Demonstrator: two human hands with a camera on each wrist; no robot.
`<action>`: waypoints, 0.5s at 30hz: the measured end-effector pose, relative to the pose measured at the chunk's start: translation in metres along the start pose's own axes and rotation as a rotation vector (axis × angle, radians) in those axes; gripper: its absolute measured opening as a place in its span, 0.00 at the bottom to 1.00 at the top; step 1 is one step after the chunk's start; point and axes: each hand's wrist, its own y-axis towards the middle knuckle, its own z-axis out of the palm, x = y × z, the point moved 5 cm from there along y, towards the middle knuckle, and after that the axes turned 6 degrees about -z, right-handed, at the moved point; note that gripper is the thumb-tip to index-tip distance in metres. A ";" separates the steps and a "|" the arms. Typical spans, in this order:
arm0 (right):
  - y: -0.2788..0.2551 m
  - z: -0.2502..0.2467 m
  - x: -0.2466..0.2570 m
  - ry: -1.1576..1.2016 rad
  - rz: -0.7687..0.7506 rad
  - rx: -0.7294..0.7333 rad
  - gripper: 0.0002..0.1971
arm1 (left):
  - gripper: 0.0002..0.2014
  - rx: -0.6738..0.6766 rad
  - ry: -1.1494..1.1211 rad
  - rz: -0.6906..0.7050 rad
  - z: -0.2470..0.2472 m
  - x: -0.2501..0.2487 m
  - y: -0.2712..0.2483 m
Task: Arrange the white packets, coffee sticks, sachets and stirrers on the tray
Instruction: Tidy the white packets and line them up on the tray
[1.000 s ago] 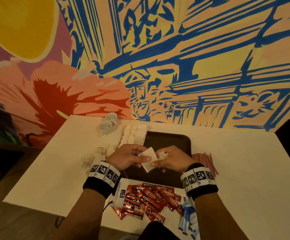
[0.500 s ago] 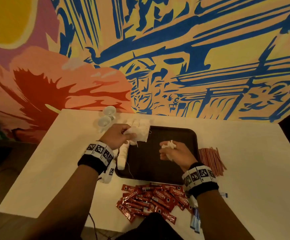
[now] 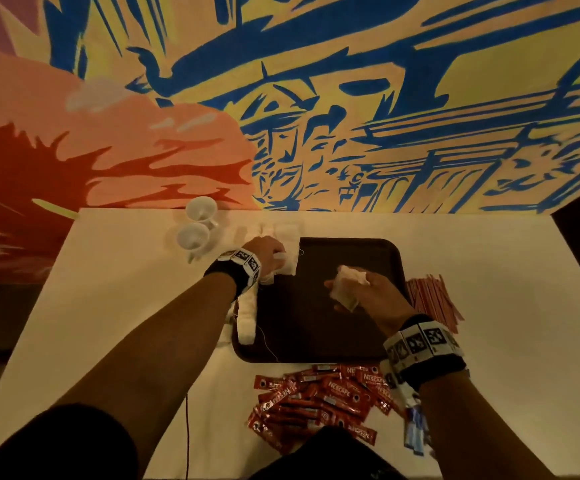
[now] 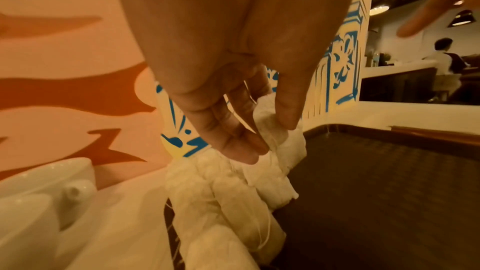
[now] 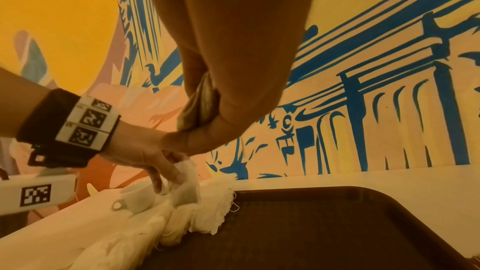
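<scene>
A dark brown tray (image 3: 350,334) lies on the white table. White packets (image 3: 247,317) stand in a row along its left edge. My left hand (image 3: 278,256) pinches a white packet (image 3: 290,263) at the tray's far left corner, at the end of that row (image 4: 233,202); the left wrist view shows thumb and fingers (image 4: 288,118) closed on it (image 4: 272,132). My right hand (image 3: 354,289) hovers over the tray's middle and grips a small bunch of white packets (image 3: 347,284), seen crumpled in its fist (image 5: 202,106).
Red coffee sticks (image 3: 316,400) lie heaped in front of the tray. Red stirrers (image 3: 430,299) lie to its right. Blue sachets (image 3: 415,427) sit near my right wrist. Two white cups (image 3: 196,223) stand at the back left, near the painted wall.
My left hand took one packet from between both hands and carried it left and away to the tray's far left corner. The right hand stayed over the tray with its bunch.
</scene>
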 end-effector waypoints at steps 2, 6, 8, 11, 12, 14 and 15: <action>0.005 0.001 -0.001 -0.003 0.014 -0.026 0.11 | 0.13 0.044 0.030 0.018 0.010 0.001 0.013; 0.010 0.004 -0.003 -0.010 0.039 -0.044 0.11 | 0.11 0.107 0.061 0.023 0.027 0.003 0.036; 0.012 0.004 -0.005 -0.012 0.049 -0.051 0.12 | 0.11 0.124 0.080 0.022 0.033 0.005 0.045; 0.012 0.005 -0.006 -0.001 0.043 -0.058 0.12 | 0.12 0.124 0.113 0.025 0.038 0.007 0.054; 0.012 0.005 -0.006 0.000 0.038 -0.060 0.12 | 0.13 0.114 0.121 0.021 0.039 0.007 0.057; 0.013 0.005 -0.008 0.002 0.032 -0.061 0.11 | 0.15 0.088 0.144 0.017 0.037 0.007 0.059; 0.013 0.005 -0.009 0.005 0.032 -0.063 0.11 | 0.16 0.075 0.154 0.022 0.036 0.007 0.061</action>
